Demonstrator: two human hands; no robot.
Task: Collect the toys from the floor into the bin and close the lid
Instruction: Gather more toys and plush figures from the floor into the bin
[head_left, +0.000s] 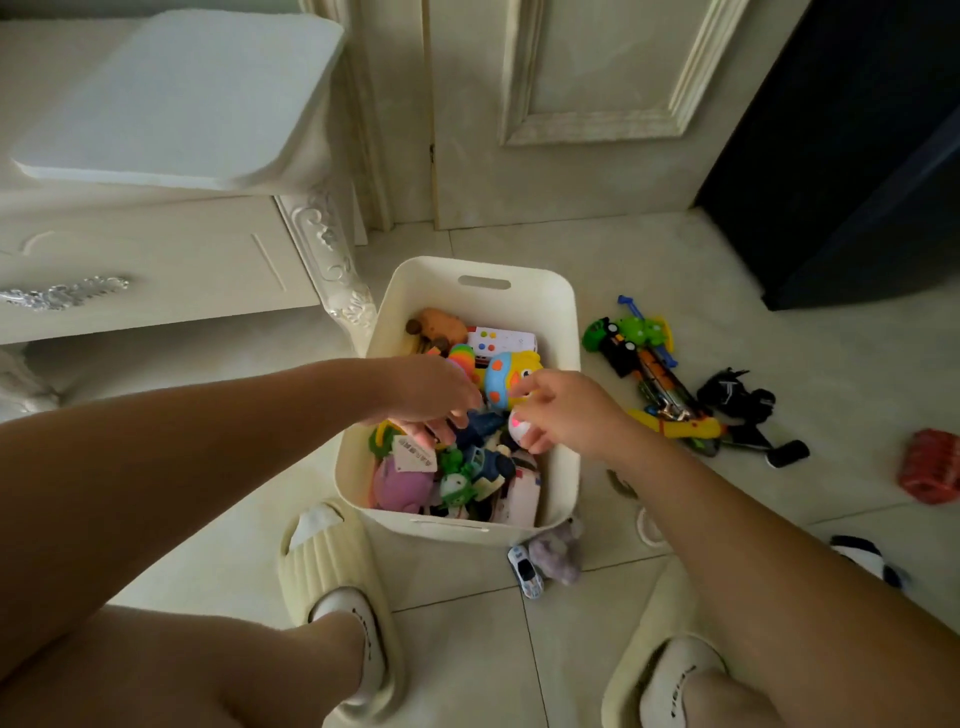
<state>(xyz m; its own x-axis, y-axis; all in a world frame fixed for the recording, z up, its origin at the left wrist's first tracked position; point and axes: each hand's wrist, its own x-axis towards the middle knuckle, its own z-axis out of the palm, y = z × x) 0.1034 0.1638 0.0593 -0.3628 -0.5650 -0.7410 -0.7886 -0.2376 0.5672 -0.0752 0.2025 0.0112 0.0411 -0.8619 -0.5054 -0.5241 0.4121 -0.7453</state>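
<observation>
Over frame centre, above the cream bin (470, 275) | right hand (569, 410) fingers curled round a small pink-white toy (521, 430), possibly a ball | left hand (431, 395) loosely spread, holding nothing, just beside it | white lid (176, 98) upper left on the cabinet

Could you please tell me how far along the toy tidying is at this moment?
Partly done: the bin already holds many toys. The right hand holds a small white toy over it. Left: the toy guns, red toy and toy car on the floor, then the lid.
</observation>
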